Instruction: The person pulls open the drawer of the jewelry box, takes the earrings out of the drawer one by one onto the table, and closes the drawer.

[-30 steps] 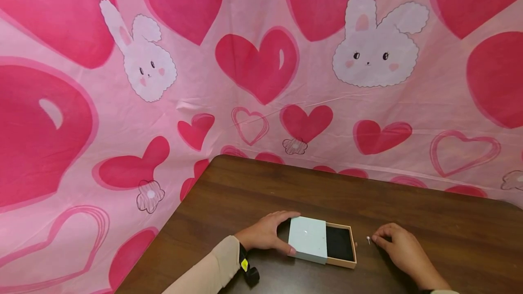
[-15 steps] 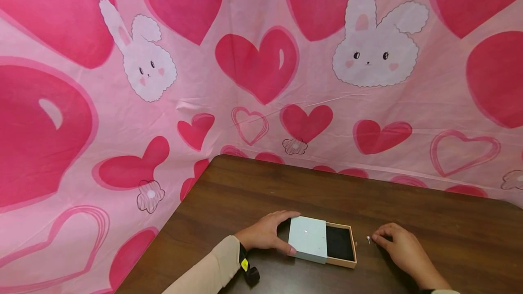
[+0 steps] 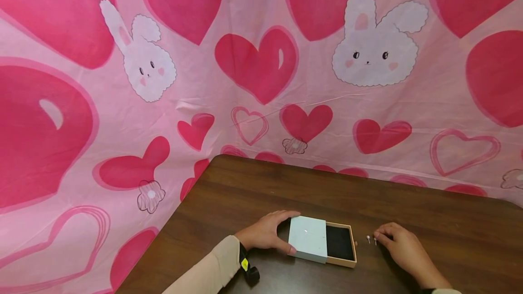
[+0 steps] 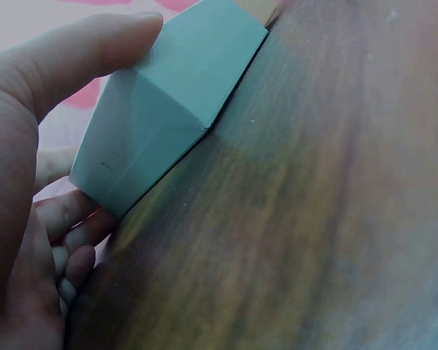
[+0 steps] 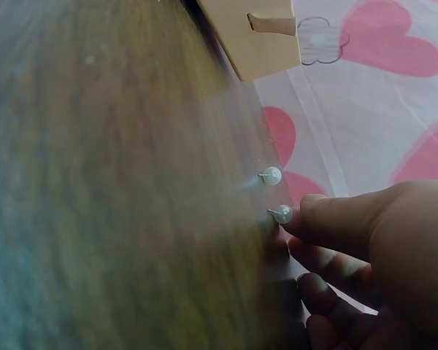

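Observation:
In the head view, a pale blue slide-out gift box [image 3: 308,238] lies on the table with its drawer [image 3: 341,245] partly pulled out, black padding inside. My left hand [image 3: 265,231] holds the sleeve at its left end, thumb on the near side and fingers at the far side; the left wrist view shows the thumb against the blue card [image 4: 160,109]. Right of the drawer are two small pearl stud earrings, one standing apart [image 5: 272,176] and a second pearl stud [image 5: 283,214] right at the thumb tip of my right hand [image 3: 402,249]. Its fingers are loosely curled, the pearl outside them.
The brown wooden table [image 3: 278,189] reaches back to a pink heart-and-rabbit cloth [image 3: 310,80] hung behind and to the left. A small tan pull tab [image 5: 271,24] sticks out from the drawer's end.
My right hand has shifted slightly right, and a second pearl stud now shows at its fingertips beside the first, as if let go. The left hand and box have stayed put.

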A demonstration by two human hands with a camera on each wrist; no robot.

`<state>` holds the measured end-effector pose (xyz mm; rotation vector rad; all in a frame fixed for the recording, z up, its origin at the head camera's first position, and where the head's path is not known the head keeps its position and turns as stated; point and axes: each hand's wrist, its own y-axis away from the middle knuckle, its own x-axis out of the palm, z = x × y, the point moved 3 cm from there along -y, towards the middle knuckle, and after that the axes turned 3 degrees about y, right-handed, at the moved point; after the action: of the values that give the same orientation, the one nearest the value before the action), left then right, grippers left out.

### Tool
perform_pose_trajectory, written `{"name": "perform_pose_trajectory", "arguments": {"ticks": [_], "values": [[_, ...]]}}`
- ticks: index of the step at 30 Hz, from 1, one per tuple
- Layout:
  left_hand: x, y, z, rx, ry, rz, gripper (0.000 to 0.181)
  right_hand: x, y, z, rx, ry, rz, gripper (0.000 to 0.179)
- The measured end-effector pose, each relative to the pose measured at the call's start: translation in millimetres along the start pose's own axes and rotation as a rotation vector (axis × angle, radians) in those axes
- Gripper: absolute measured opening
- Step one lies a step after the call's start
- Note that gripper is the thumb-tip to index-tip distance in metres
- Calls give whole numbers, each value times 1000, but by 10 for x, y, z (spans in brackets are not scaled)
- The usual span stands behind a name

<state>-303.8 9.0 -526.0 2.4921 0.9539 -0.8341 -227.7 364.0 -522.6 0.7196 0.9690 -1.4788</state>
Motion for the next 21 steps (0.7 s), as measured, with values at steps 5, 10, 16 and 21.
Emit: {"name": "perform_pose_trajectory", "arguments": {"ticks": [5,10,16,21], "values": [[-4,1,4,6,-4,0,87,-5,-8,-3,-1,6,2,7],[-4,-3,7,16,-2,6,87,-10,-8,-6,9,-1,19,6],[-2,2,5,11,-1,4,87,-10,1,1,15,-5,24,6],[-8,7,-4,20,-4,4,87,-10,-2,3,24,-10,32,5]]}}
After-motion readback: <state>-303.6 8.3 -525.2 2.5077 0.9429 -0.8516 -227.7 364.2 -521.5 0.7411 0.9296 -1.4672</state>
